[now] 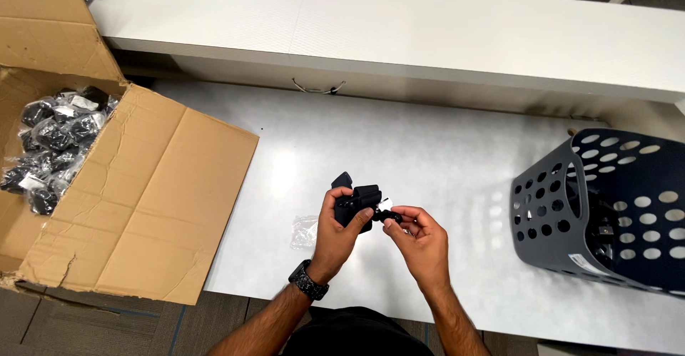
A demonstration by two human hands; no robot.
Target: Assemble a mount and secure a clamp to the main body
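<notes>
Gripping a black plastic part (354, 202) above the white table (442, 156), the left hand (337, 231) is closed around it while the right hand (419, 238) pinches a small black piece (389, 215) at its side. An empty clear bag (305, 232) lies beside them. Many bagged parts (53, 142) remain in the cardboard box (143, 206); the grey basket (606, 210) at right appears to hold only a few.

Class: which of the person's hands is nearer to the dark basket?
Right. The right hand is between the left hand and the basket; the left is further off, toward the cardboard box.
</notes>
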